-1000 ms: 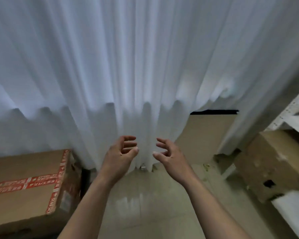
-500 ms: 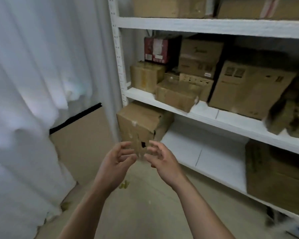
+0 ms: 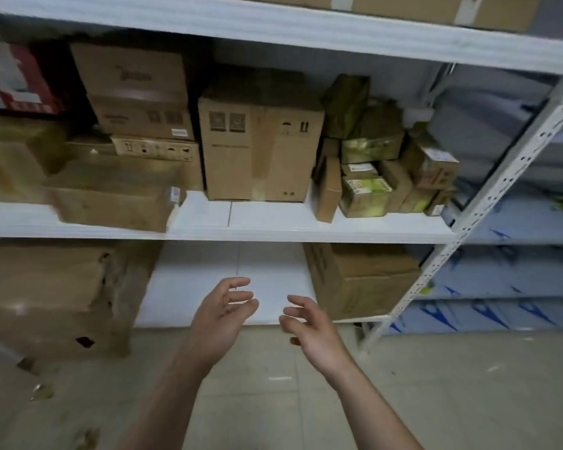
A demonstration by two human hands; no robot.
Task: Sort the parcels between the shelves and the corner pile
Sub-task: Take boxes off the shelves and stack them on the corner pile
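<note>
A white metal shelf unit (image 3: 306, 233) fills the view, packed with cardboard parcels. On the middle shelf stand a tall brown box (image 3: 257, 151), stacked boxes (image 3: 137, 102) to its left and several small parcels (image 3: 377, 177) to its right. The bottom shelf holds a torn large box (image 3: 52, 297) at the left and a brown box (image 3: 358, 280) at the right. My left hand (image 3: 221, 316) and my right hand (image 3: 309, 329) hover side by side in front of the bottom shelf's bare middle, fingers loosely curled, holding nothing.
A perforated white upright (image 3: 462, 228) slants down at the right. Behind it lie blue and white printed sheets or bags (image 3: 507, 280). A red box (image 3: 17, 79) sits at the upper left. The floor is pale tile with small scraps (image 3: 43, 391) at the lower left.
The view has swung right from the white curtain and corner to face the shelves squarely. Both hands stay empty in front of me, now slightly further apart.
</note>
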